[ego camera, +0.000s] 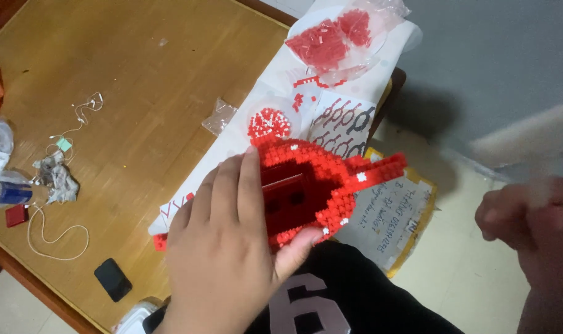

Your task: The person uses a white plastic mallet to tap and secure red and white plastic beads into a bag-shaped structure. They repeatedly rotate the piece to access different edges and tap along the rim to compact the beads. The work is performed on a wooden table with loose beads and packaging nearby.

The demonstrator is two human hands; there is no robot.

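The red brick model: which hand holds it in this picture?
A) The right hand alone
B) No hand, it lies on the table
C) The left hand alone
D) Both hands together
C: the left hand grips the red brick model, fingers over its top and thumb under its lower edge, while the right hand is blurred and apart from it at the right side, over the floor.

brick model [318, 185] in left hand [223, 247], bag of bricks [337, 40] behind, phone [113, 279] left on table [145, 80]

Warm indoor light, soft shadows; right hand [532, 232] blurred (rest fairly sharp).
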